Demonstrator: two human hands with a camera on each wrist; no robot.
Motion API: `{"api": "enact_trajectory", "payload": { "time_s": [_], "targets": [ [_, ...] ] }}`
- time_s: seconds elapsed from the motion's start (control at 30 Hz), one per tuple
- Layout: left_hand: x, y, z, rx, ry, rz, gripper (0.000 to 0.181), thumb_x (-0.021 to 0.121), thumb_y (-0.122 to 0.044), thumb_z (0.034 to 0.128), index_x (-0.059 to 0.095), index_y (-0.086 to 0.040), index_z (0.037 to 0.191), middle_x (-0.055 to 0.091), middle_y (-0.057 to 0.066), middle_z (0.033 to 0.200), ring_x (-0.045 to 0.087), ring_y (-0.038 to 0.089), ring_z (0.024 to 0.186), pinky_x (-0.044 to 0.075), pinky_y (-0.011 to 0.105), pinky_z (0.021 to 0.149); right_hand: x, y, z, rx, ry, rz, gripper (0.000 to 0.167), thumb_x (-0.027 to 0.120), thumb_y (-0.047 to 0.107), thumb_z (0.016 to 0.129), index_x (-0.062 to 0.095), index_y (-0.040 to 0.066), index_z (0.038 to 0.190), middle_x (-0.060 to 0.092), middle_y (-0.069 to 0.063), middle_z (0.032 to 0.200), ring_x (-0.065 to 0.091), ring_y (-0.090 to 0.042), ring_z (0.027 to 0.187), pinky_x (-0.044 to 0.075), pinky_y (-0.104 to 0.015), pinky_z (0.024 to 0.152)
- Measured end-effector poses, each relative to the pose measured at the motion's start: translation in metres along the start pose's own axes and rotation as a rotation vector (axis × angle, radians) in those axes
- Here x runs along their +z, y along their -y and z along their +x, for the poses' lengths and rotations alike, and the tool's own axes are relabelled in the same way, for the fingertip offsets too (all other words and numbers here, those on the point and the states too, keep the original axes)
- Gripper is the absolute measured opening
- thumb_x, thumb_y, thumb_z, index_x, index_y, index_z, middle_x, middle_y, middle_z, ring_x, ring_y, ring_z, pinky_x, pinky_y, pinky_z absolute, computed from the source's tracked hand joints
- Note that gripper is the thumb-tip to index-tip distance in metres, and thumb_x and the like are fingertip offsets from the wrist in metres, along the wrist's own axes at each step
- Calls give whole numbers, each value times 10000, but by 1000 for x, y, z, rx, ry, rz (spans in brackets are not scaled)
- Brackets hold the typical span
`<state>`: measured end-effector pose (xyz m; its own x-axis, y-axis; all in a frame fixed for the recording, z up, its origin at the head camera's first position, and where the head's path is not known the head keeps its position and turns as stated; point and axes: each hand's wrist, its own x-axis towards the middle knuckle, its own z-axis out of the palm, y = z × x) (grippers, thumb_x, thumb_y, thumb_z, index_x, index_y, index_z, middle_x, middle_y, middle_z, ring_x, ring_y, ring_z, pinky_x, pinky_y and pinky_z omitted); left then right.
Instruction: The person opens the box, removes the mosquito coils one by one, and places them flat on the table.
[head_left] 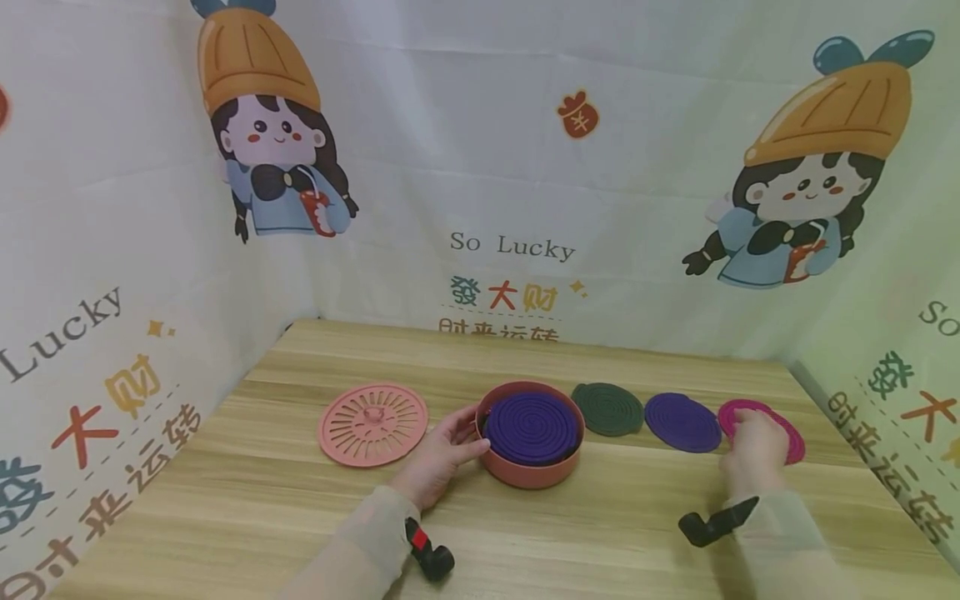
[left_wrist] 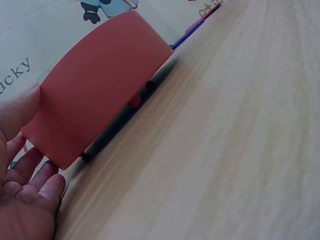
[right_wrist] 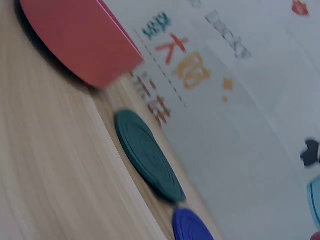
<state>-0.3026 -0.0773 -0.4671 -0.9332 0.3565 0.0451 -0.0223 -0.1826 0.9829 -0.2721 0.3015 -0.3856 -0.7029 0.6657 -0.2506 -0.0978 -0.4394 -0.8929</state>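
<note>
A round salmon-pink mosquito coil holder [head_left: 531, 475] stands on the table, with a dark blue mosquito coil [head_left: 534, 427] on top inside it. My left hand [head_left: 442, 458] holds the holder's left side; the left wrist view shows the thumb against the wall and other fingers near the bottom edge. Over on the right, my right hand [head_left: 756, 446] bends down onto a magenta mosquito coil [head_left: 793, 446]. Its back hides the fingertips' hold. Between holder and right hand lie a green mosquito coil [head_left: 609, 410] and a blue mosquito coil [head_left: 682, 423], both flat.
Left of the holder lies a pink slotted lid [head_left: 348, 433] with a small knob. All of it is on a wood-grain table [head_left: 600, 533]. Printed cloth [head_left: 637, 208] hangs behind and along both sides of the table. Each wrist wears a small black camera.
</note>
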Motion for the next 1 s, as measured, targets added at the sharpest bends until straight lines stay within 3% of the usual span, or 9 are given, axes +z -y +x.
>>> {"api": "enact_trajectory", "payload": {
  "time_s": [0.07,0.13,0.2,0.23,0.4,0.57,0.73,1.0],
  "targets": [
    [0,0,0,0,1,0,659,649,-50,909,327,-42,1484,338,174,1513,278,309,1408,273,446,1126,6,-3,-5,-7,74,-97,167,445,15,933,575,105,990,536,82,768,455,-12,608,420,-153,613],
    [0,0,0,1,-1,2,658,647,-49,909,325,-38,1484,336,177,1513,278,313,1408,273,447,1126,15,-9,-11,-38,174,-203,354,433,72,966,450,58,1319,541,20,1036,485,1,760,449,-182,792],
    [0,0,0,1,-5,3,659,647,-46,909,324,-36,1484,334,178,1514,277,316,1408,268,449,1128,23,-12,-19,-59,281,-287,527,417,120,992,244,6,1476,443,-23,1209,488,6,868,420,-223,945],
    [0,0,0,1,-6,3,660,647,-46,908,324,-33,1483,333,180,1514,275,317,1408,265,450,1129,27,-14,-23,-70,331,-313,561,417,122,998,193,-30,1489,429,-39,1234,502,11,872,426,-234,961],
    [1,0,-1,-1,-10,5,662,650,-46,906,325,-31,1482,331,180,1515,273,316,1410,256,450,1133,46,-22,-41,-81,547,-395,490,446,120,1012,271,-60,1432,486,-34,1139,566,-8,858,478,-194,878],
    [1,-1,-1,-1,-13,12,665,651,-52,907,320,-30,1484,328,183,1516,272,319,1409,254,456,1132,63,-31,-58,-91,694,-471,506,470,147,1012,282,-71,1428,479,-154,1279,577,-148,1040,471,-268,938],
    [1,-1,0,-6,-12,16,671,654,-57,906,316,-30,1486,326,183,1517,270,318,1410,248,458,1134,77,-41,-66,-93,756,-508,504,462,147,1013,284,-86,1424,428,-243,1356,496,-314,1196,393,-399,1048],
    [0,0,1,0,-7,20,676,658,-55,902,316,-28,1485,335,188,1511,280,318,1406,246,458,1135,92,-55,-71,-115,773,-536,472,466,72,990,322,-112,1401,455,-312,1319,474,-416,1221,383,-466,1058]
  ]
}}
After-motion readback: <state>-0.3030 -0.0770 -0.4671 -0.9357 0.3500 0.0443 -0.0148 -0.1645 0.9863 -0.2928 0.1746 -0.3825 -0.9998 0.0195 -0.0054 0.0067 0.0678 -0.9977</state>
